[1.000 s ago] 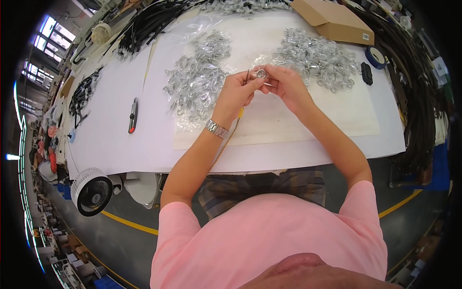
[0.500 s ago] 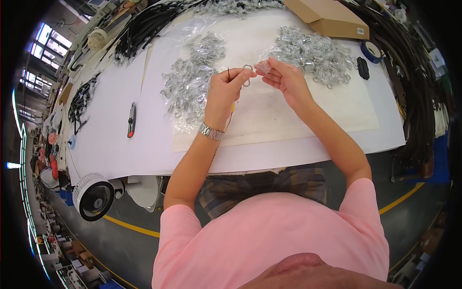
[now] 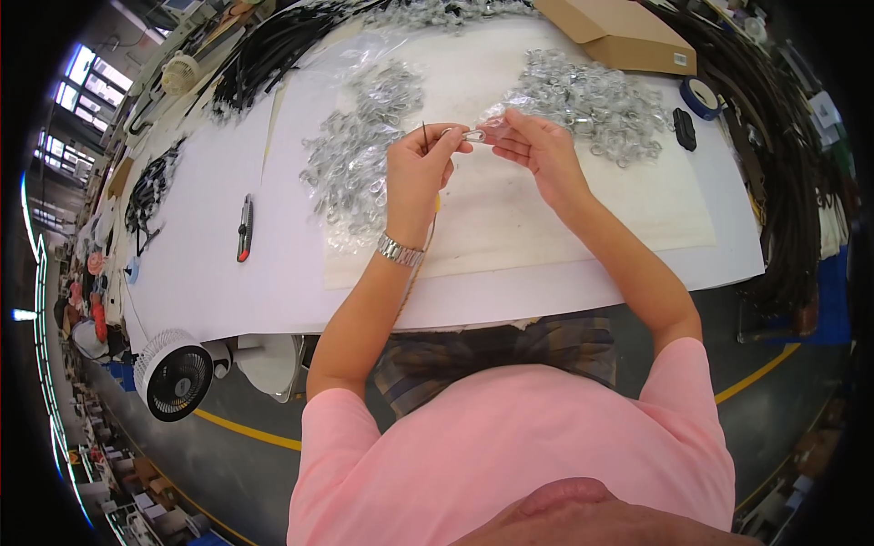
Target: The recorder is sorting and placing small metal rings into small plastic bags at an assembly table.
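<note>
Between the fingertips of my left hand (image 3: pixel 417 173) is a small silver metal clip (image 3: pixel 474 136), lying about level. A thin dark pointed tool (image 3: pixel 424 136) also pokes up from that hand; a bit of yellow shows below the palm, and the rest of it is hidden. My right hand (image 3: pixel 549 155) pinches a small clear plastic bag (image 3: pixel 496 124), and the clip's end reaches the bag's near side. Piles of bagged metal pieces flank both hands: one pile (image 3: pixel 360 150) on the left, another pile (image 3: pixel 587 105) on the right.
A utility knife (image 3: pixel 245 227) lies on the white table (image 3: pixel 200 273). At the back right are a cardboard box (image 3: pixel 628 41), a blue tape roll (image 3: pixel 700 97) and a black object (image 3: pixel 685 129). Black straps (image 3: pixel 264 64) lie far left. A fan (image 3: pixel 175 375) stands by the front edge.
The clip has turned from upright to nearly level and now points at the bag. My hands have stayed almost in place, with the bag opened out slightly.
</note>
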A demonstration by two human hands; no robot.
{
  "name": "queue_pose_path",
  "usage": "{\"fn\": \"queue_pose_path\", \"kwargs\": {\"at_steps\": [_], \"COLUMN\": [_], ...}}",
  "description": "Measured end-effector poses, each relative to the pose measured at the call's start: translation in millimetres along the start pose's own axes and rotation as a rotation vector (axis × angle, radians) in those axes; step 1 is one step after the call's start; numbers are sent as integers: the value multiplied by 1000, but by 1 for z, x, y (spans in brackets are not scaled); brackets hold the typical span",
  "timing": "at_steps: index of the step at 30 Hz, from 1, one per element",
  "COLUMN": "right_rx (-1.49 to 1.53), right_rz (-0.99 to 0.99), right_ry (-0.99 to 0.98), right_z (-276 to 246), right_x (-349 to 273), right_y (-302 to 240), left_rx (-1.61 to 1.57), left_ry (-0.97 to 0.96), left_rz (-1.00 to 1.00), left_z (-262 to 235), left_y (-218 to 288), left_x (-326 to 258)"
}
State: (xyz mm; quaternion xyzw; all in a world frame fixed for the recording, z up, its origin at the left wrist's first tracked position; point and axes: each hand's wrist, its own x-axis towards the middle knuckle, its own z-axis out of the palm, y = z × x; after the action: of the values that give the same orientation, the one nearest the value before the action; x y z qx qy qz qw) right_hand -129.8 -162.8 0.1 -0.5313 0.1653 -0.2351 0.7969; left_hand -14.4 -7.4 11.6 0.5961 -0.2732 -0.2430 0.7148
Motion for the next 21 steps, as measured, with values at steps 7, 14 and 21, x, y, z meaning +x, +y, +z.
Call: {"fn": "queue_pose_path", "kwargs": {"at_steps": [7, 14, 21], "right_rx": [10, 26, 56], "right_rz": [-11, 7, 0], "right_ry": [57, -8, -54], "right_z": [5, 4, 7], "right_x": [-3, -8, -6], "right_y": [6, 11, 10], "left_rx": [-4, 24, 221], "left_ry": [-34, -22, -37], "left_rz": [23, 46, 23], "left_z": [2, 7, 7], "left_y": [2, -1, -2], "left_x": [-7, -8, -4]}}
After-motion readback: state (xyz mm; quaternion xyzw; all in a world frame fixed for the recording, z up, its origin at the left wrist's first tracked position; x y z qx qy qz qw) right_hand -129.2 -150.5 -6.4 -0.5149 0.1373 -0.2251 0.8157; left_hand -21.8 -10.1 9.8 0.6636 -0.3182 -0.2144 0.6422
